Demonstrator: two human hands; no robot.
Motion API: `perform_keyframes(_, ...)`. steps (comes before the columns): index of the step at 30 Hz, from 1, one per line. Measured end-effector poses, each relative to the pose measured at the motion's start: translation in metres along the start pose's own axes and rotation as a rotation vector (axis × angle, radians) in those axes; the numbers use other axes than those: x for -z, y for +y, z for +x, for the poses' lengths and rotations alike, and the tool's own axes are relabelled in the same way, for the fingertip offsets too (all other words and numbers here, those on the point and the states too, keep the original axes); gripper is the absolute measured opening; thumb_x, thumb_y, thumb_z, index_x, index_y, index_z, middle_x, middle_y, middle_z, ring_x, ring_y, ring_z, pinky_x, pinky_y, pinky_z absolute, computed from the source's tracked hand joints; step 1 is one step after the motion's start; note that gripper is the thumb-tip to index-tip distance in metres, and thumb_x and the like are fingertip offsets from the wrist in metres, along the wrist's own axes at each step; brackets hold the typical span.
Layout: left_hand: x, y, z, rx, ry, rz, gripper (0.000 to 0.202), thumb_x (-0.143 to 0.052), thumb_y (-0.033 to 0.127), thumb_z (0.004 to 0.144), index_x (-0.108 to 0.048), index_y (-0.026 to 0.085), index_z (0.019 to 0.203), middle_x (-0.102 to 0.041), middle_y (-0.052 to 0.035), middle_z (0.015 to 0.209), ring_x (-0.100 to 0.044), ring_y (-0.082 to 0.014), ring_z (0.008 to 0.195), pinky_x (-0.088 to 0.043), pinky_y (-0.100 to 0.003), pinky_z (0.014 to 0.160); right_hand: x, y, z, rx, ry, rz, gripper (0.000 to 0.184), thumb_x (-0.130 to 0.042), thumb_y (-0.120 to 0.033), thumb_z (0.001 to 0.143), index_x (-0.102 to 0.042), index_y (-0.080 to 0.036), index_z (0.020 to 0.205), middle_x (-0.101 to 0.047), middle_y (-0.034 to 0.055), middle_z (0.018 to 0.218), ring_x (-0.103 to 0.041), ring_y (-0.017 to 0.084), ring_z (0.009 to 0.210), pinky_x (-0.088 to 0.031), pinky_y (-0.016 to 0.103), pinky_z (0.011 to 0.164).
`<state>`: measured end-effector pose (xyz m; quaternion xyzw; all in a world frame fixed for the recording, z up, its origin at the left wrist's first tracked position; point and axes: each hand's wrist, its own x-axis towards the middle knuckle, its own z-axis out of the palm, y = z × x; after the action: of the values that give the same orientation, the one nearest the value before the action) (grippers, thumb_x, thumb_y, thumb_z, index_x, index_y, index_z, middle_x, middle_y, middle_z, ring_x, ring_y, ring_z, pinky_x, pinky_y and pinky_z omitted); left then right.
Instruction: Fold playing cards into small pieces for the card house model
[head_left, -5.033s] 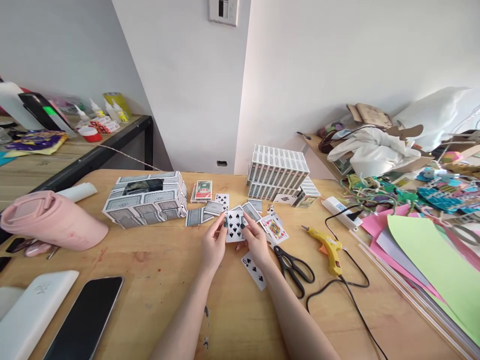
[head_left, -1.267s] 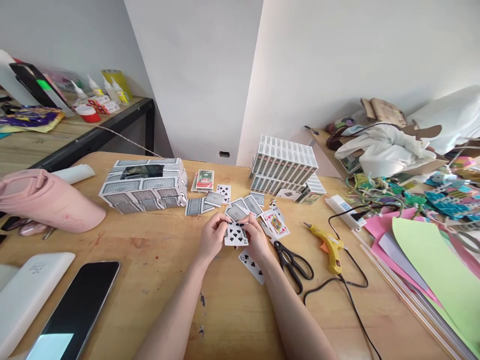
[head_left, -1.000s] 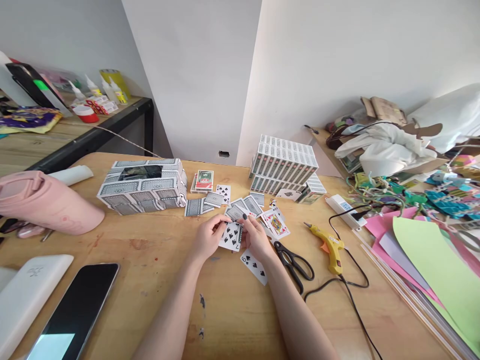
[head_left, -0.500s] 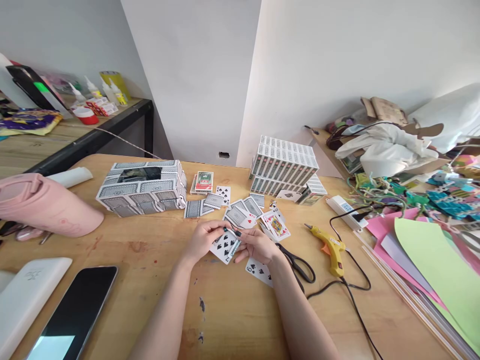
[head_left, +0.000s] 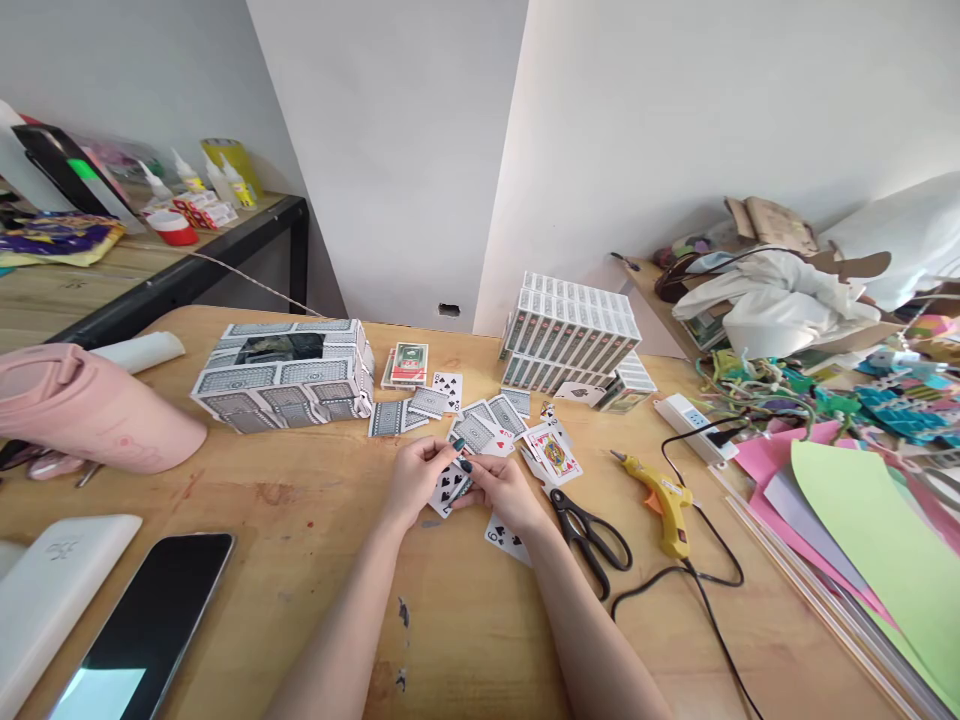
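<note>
My left hand (head_left: 415, 478) and my right hand (head_left: 504, 488) meet over the wooden table (head_left: 315, 560), both pinching a folded spade playing card (head_left: 448, 487). A six of spades (head_left: 506, 540) lies face up just below my right wrist. Loose cards (head_left: 487, 430) are scattered beyond my fingers, some face down, one a face card (head_left: 553, 453). A box covered in card backs (head_left: 285, 378) stands at the left.
Black scissors (head_left: 589, 535) and a yellow glue gun (head_left: 660, 495) with its cord lie right of my hands. Stacked card packs (head_left: 570, 335) stand behind. A pink bottle (head_left: 90, 412), a phone (head_left: 150, 625) and a white case (head_left: 52, 590) lie at the left. Coloured paper (head_left: 862, 510) fills the right.
The spade card was flat and whole in both hands; it has been bent and folded smaller, and my hands have drawn slightly nearer to me.
</note>
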<state>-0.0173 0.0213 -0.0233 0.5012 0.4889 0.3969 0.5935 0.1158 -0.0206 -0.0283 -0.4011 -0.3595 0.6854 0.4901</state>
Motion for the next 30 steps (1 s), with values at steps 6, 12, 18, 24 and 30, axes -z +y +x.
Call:
perform_keyframes(6,-0.002,0.005,-0.002,0.104,0.018,-0.194,0.025,-0.068,0.036,0.06,-0.068,0.012,0.068,-0.066,-0.0033,0.063,-0.058,-0.0155,0.058,-0.043,-0.024,0.053,0.0,0.002,0.001,0.012,0.017,0.049,0.033,-0.068,-0.041,0.068,-0.07,-0.016,0.089,-0.066,0.0032,0.083,-0.061,0.014,0.06,-0.055,0.029,0.053)
perform_keyframes(12,-0.005,0.004,-0.001,0.061,0.064,-0.03,0.025,-0.063,0.038,0.064,-0.065,0.013,0.063,-0.061,-0.0012,0.056,-0.053,-0.0134,0.052,-0.038,-0.022,0.048,0.002,-0.001,0.001,-0.059,0.01,0.104,0.031,-0.07,-0.035,0.066,-0.069,-0.011,0.085,-0.067,0.0066,0.075,-0.063,0.016,0.058,-0.056,0.031,0.052)
perform_keyframes(18,-0.005,0.003,-0.008,-0.219,0.084,0.454,0.027,-0.049,0.034,0.077,-0.068,0.016,0.071,-0.063,-0.0009,0.059,-0.053,-0.0124,0.057,-0.036,-0.02,0.052,-0.008,-0.004,0.0,-0.115,0.119,-0.07,0.03,-0.061,-0.041,0.07,-0.063,-0.011,0.071,-0.061,0.0023,0.057,-0.058,0.013,0.044,-0.05,0.024,0.041)
perform_keyframes(24,-0.005,-0.003,-0.009,-0.268,0.034,0.504,0.027,-0.046,0.033,0.079,-0.067,0.018,0.074,-0.064,-0.0016,0.062,-0.055,-0.0132,0.057,-0.036,-0.021,0.053,-0.02,0.002,0.004,-0.067,0.389,-0.248,0.024,-0.053,-0.029,0.068,-0.048,-0.017,0.048,-0.043,-0.0045,0.041,-0.049,0.011,0.034,-0.04,0.019,0.029)
perform_keyframes(30,-0.005,-0.001,-0.005,-0.177,0.024,0.38,0.024,-0.053,0.036,0.073,-0.068,0.017,0.069,-0.065,-0.0021,0.062,-0.056,-0.0151,0.059,-0.038,-0.023,0.052,-0.021,0.001,0.002,-0.09,0.354,-0.203,0.023,-0.05,-0.03,0.069,-0.05,-0.018,0.048,-0.05,-0.0012,0.045,-0.054,0.015,0.042,-0.044,0.025,0.032)
